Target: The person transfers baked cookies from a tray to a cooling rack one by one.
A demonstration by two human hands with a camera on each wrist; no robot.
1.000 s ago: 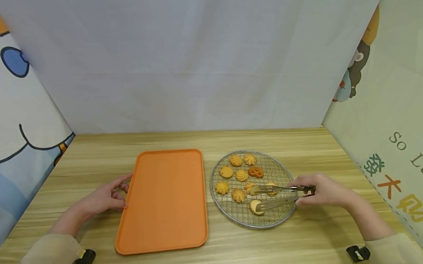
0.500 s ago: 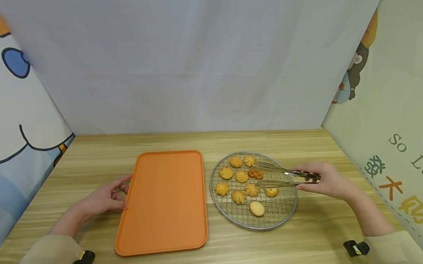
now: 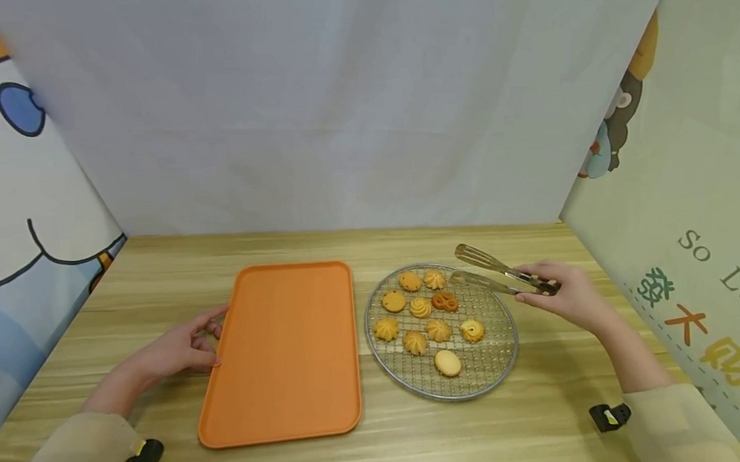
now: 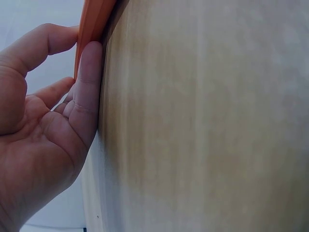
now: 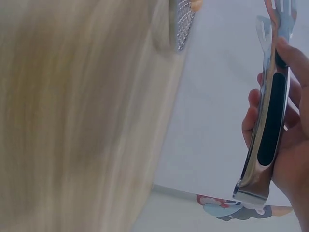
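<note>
My left hand [image 3: 179, 349] holds the left edge of an orange tray [image 3: 282, 352] lying on the table. In the left wrist view, digits of the left hand [image 4: 53, 111] meet the tray's orange rim [image 4: 94, 21] close to the tabletop. With my right hand [image 3: 561, 295] I grip metal tongs [image 3: 483, 260], their slotted arms spread apart and nothing between them. The right wrist view shows the tongs' dark grip panel [image 5: 273, 118] along the right hand [image 5: 292, 145]. Below the tongs, a round wire rack [image 3: 475, 378] bears several cookies [image 3: 438, 330] and a pretzel-shaped one [image 3: 445, 301].
The tray and rack lie side by side on the wooden table [image 3: 404, 450], with a narrow gap between them. A pale cloth [image 3: 340, 122] hangs behind the table, and printed panels [image 3: 684, 176] stand at the sides.
My right hand has lifted the tongs up and away from the cookies, toward the rack's far right edge. The cookies stay in place on the rack. My left hand keeps its place at the tray.
</note>
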